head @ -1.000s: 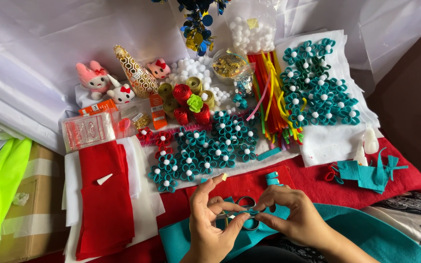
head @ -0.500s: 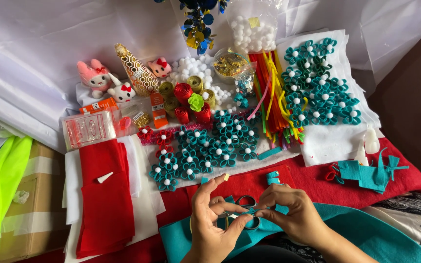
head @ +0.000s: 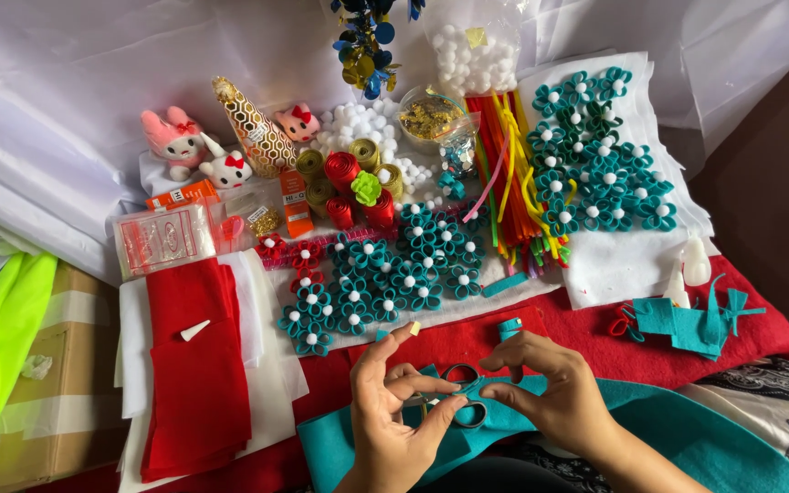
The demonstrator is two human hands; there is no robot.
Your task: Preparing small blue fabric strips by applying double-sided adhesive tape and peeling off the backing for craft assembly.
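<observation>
At the table's near edge, left hand (head: pixel 393 415) and right hand (head: pixel 545 388) pinch a teal felt strip (head: pixel 490 413) beside scissors (head: pixel 464 394); best keep the pinch tight, the felt taut.

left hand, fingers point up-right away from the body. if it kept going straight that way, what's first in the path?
Probably the small teal felt roll on the red cloth, just beyond the left hand. Farther along that line lie the teal felt flowers. Depth is hard to judge, so this is tentative.

Teal felt flowers (head: pixel 595 155), plush toys (head: pixel 175 137), ribbon rolls (head: pixel 344 173) and folded red felt (head: pixel 195 365) lie nearby.
</observation>
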